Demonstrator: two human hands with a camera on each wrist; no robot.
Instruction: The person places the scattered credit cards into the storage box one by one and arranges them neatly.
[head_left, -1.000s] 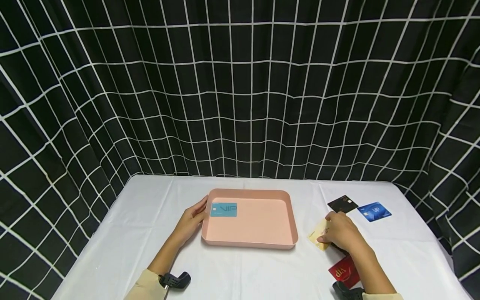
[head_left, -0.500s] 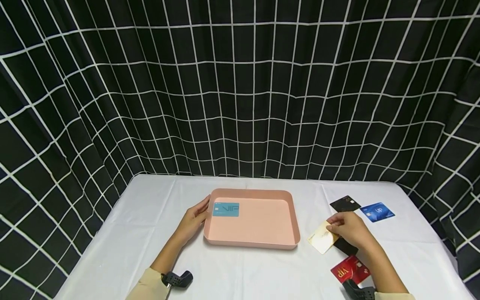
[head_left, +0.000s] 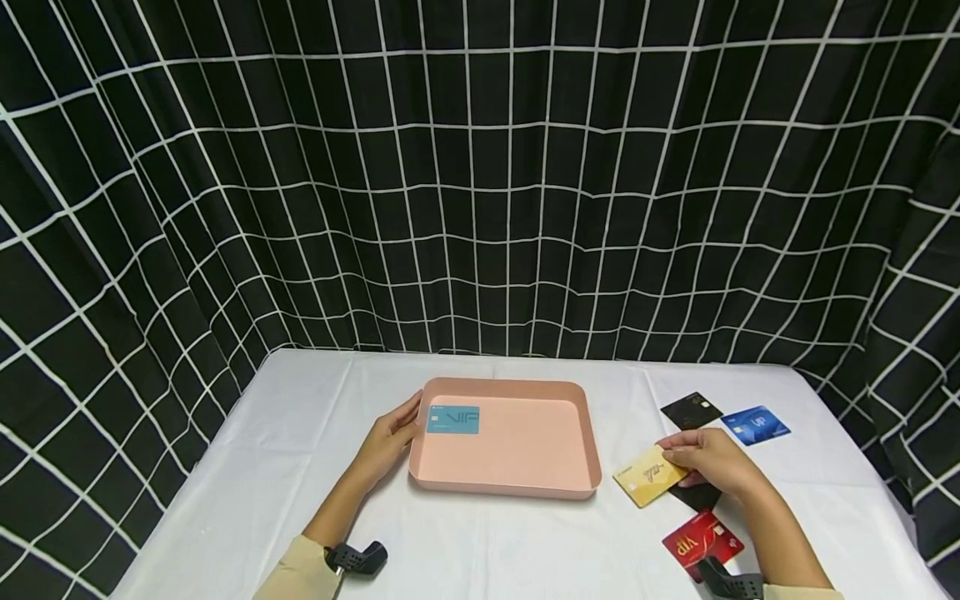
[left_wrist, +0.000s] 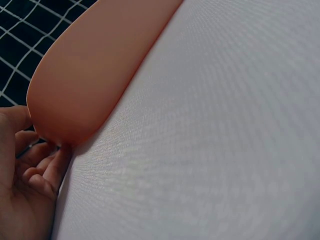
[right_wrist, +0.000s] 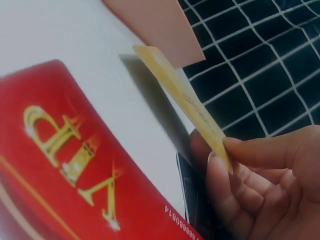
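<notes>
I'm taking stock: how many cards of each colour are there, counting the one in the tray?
Teal rectangular card: 1
Gold rectangular card: 1
Red rectangular card: 1
Deep-blue rectangular card: 1
Black rectangular cards: 2
Total: 6

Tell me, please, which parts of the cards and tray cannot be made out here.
Head view: part of the lower black card, hidden by gold card and right hand.
Head view: fine print on the blue card, too small.
Right wrist: red card, cut by left edge.
Left wrist: tray, cut off above.
</notes>
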